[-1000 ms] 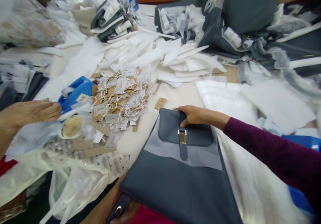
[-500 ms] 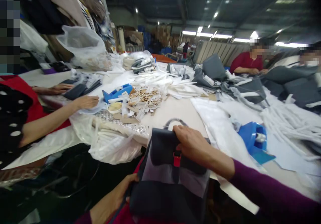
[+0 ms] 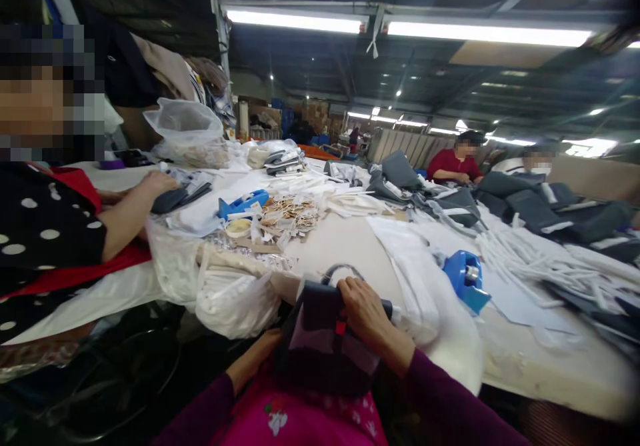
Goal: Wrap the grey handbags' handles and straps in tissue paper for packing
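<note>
A dark bag with a red buckle tab rests upright against my lap at the table's front edge. My right hand lies over the bag's top flap beside the buckle, its fingers bent round the flap. At the bag's left side is my left hand; its fingers go behind the bag and are mostly hidden. A thin looped handle stands up behind the flap.
On the table lie tags with strings, blue tape dispensers, white strips and grey bags. Plastic-wrapped white material hangs at the front edge. A person in polka dots works at left; others sit across.
The view has tilted up and pulled back, so bag and hands look smaller. My right hand still grips the flap. The co-worker at left has moved a hand onto the grey pieces.
</note>
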`<action>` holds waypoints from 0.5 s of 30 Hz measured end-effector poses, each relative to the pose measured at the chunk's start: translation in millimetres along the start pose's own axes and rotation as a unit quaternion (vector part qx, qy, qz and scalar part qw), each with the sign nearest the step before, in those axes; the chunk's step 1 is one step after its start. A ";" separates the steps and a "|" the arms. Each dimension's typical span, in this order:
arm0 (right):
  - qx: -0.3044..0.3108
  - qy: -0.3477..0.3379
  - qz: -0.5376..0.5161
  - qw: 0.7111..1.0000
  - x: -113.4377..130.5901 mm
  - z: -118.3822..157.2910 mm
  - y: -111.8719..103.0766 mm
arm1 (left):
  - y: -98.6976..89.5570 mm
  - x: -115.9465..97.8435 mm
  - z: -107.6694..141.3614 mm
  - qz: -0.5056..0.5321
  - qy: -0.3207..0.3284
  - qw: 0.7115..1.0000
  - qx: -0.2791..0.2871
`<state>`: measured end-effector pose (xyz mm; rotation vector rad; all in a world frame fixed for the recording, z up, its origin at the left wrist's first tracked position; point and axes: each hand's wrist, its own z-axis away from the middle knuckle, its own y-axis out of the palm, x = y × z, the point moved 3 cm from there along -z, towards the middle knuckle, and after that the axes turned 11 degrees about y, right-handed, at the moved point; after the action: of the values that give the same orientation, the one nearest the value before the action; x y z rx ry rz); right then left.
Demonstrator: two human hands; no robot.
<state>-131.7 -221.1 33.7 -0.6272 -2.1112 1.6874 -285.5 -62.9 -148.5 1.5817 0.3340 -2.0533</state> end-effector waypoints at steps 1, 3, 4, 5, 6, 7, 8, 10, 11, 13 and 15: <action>0.004 -0.011 -0.001 1.000 1.2 -2.6 4.2 | -7.4 -1.8 -5.5 -0.072 0.019 0.997 -0.023; 0.009 -0.022 -0.004 1.000 3.8 -6.7 13.5 | -24.0 -11.1 -13.1 -0.235 0.082 0.963 -0.101; 0.011 -0.023 -0.007 1.000 4.9 -8.2 17.5 | -30.4 -19.6 -13.9 -0.295 0.123 0.937 -0.139; 0.013 -0.022 -0.010 1.000 5.8 -9.4 20.6 | -34.4 -30.2 -12.9 -0.318 0.162 0.920 -0.162; 0.015 -0.020 -0.013 1.000 6.4 -10.4 22.4 | -36.3 -42.5 -10.3 -0.297 0.191 0.919 -0.173; 0.020 -0.017 -0.016 1.000 6.9 -11.3 23.1 | -35.6 -56.7 -6.8 -0.245 0.214 0.931 -0.166; 0.025 -0.016 -0.019 0.999 7.1 -11.9 22.6 | -32.6 -72.3 -2.9 -0.170 0.223 0.949 -0.144; 0.037 -0.016 -0.027 0.999 6.8 -12.6 19.3 | -24.7 -106.4 6.6 -0.023 0.223 0.964 -0.145; 0.044 -0.016 -0.031 0.998 6.3 -12.6 17.0 | -18.6 -123.7 10.9 0.032 0.226 0.964 -0.134; 0.061 -0.019 -0.044 0.997 5.0 -11.9 12.4 | -6.0 -155.7 17.8 0.113 0.257 0.954 -0.104; 0.080 -0.023 -0.061 0.995 3.2 -10.3 8.4 | 5.4 -179.3 21.5 0.169 0.279 0.943 -0.065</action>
<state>-127.8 -209.4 27.8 -0.4066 -1.9767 1.7939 -267.8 -32.8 28.7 1.9592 0.3570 -1.2782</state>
